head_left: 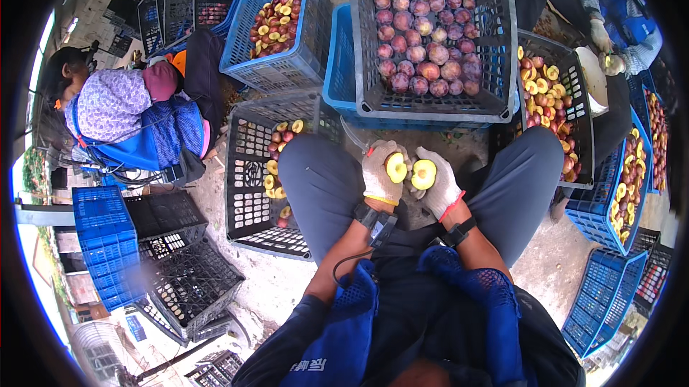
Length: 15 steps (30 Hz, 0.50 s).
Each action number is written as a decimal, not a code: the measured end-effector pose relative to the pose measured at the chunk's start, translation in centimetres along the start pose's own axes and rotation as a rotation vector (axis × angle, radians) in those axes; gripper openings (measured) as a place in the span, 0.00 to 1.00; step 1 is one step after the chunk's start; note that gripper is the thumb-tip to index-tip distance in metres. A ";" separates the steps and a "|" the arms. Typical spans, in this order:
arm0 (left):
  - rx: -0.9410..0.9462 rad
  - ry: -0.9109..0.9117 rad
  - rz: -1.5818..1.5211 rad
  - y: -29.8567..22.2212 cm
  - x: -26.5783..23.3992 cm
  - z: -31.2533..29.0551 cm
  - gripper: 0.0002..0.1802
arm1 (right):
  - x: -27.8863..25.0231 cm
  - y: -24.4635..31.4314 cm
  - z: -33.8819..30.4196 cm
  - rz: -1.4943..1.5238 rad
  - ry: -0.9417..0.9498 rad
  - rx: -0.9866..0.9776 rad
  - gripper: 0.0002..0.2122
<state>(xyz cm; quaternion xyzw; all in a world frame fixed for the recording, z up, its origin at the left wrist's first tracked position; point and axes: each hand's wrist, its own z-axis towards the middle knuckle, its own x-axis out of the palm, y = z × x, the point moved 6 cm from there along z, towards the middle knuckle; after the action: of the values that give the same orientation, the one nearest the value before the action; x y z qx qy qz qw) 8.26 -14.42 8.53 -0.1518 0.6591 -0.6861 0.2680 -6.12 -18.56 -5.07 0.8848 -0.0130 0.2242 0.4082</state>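
In front of my knees, my two gloved hands are close together, each closed around one half of a cut plum. My left hand (380,177) has a plum half (396,168) with its yellow cut face and pit hollow turned up. A thin pale strip (353,136) juts from the far side of this hand; its kind is not clear. My right hand (443,189) grips the other plum half (423,174), also cut face up. Beyond my hands, a black crate of whole plums (429,28) rests on a blue crate (337,71).
By my left knee stands a black crate (247,171) with plum halves. A blue crate (258,71) and a black crate (585,143) hold more halves. Co-workers sit at left (129,110) and far right (624,21). Blue and black crates (108,243) stack at lower left.
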 end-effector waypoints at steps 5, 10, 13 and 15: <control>-0.349 -0.044 -0.486 -1.3 -2.1 -2.1 0.06 | 6.8 5.9 -8.7 0.549 0.066 0.365 0.21; 0.568 -0.085 0.378 -14.3 -8.9 -0.8 0.07 | 3.8 8.9 -10.3 0.544 0.057 0.099 0.23; 0.246 -0.336 -0.048 -13.6 -18.0 1.2 0.07 | 2.0 14.6 -12.2 0.439 0.017 -0.177 0.18; 0.031 -0.517 0.060 -13.0 -23.8 2.2 0.10 | -1.9 20.1 -13.9 0.242 -0.151 -0.464 0.15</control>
<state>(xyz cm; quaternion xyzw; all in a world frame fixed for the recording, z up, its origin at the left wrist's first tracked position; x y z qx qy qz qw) 26.60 -2.82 25.01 -0.2985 0.5622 -0.6265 0.4499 -17.30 -22.16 16.39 0.7738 -0.2001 0.1958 0.5681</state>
